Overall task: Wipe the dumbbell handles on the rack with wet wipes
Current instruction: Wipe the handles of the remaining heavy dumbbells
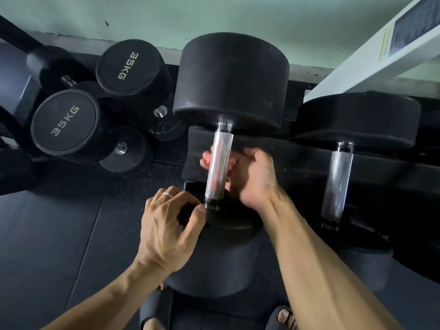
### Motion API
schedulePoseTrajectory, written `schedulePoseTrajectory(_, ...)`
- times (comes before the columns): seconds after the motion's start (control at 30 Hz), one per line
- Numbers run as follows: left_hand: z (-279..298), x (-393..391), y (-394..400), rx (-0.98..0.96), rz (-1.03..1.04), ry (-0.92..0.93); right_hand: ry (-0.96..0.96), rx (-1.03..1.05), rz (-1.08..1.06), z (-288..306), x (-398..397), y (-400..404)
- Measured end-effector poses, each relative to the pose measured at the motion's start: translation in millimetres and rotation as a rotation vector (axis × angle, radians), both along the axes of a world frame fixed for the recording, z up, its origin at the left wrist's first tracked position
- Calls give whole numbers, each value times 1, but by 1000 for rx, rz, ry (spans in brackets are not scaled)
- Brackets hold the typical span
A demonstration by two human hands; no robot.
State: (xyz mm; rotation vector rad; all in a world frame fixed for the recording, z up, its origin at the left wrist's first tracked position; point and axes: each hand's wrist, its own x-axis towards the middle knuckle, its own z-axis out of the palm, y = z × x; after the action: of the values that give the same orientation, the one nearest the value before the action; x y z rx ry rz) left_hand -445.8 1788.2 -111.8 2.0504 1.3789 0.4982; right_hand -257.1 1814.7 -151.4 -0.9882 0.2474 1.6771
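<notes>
Two big dumbbells sat on the black rack [297,167] in front of me, handles pointing toward me. My right hand [252,177] was wrapped around the knurled steel handle [219,167] of the left dumbbell [231,82], coming in from the right side; fingers [206,160] curled under and behind the bar, tips poking out on its left. Couldn't see a wet wipe in that grip: if one was there, the hand and bar hid it. My left hand [166,225], ring [167,194] on one finger, gripped the edge of that dumbbell's near head [214,258], fingers bent over the rim just beside the handle's lower collar. The far head was up against the wall side of the rack.

Second dumbbell [357,120] lay to the right on the same rack, its handle [338,182] untouched, well apart from both hands. A white frame beam [371,55] ran diagonally above it.

On the floor [59,234] to the left: two dumbbells marked 35KG [64,122] [128,65] lying side by side, another unmarked one [50,65] behind them. My slippered feet [154,310] showed at the bottom edge, below the near head.
</notes>
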Motion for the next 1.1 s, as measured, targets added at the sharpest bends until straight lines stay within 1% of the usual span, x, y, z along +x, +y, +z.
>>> schedulePoseTrajectory(0.03,1,0,0,-2,4,-1,5,-16,8,3,0,-2)
schedulePoseTrajectory(0.13,0,1,-1,-5,7,-5,69,42,-199,2,10,13)
schedulePoseTrajectory(0.2,0,0,0,-9,7,4,26,60,-183,-2,6,15)
schedulePoseTrajectory(0.3,1,1,-1,-18,14,2,5,13,5,-5,-3,1)
schedulePoseTrajectory(0.33,2,1,-1,-23,13,4,7,12,22,-3,-2,0)
schedulePoseTrajectory(0.43,2,1,-1,-17,16,14,35,97,-141,4,7,12)
schedulePoseTrajectory(0.47,2,2,-1,-20,18,20,37,112,-153,6,8,14)
schedulePoseTrajectory(0.5,2,1,-1,-24,20,23,27,104,-113,6,8,11)
schedulePoseTrajectory(0.6,3,1,-2,-24,20,24,18,17,130,2,7,-9)
schedulePoseTrajectory(0.63,3,1,-2,-27,20,25,-12,-12,203,1,10,-13)
schedulePoseTrajectory(0.67,3,1,-2,-27,21,27,-23,-21,243,2,14,-14)
schedulePoseTrajectory(0.7,3,1,-1,-28,24,30,-28,-31,228,5,17,-11)
schedulePoseTrajectory(0.77,3,1,-1,-32,25,38,-5,-39,120,9,19,-6)
schedulePoseTrajectory(0.8,3,2,-1,-33,26,37,-4,-41,109,9,17,-6)
schedulePoseTrajectory(0.83,3,2,-1,-35,26,37,-31,-67,134,6,14,-7)
schedulePoseTrajectory(0.9,3,2,-1,-35,26,40,-117,-120,249,3,8,-13)
schedulePoseTrajectory(0.97,3,2,-1,-30,26,40,-125,-144,346,3,8,-14)
schedulePoseTrajectory(1.1,3,2,-1,-27,26,26,-93,-104,303,4,17,-7)
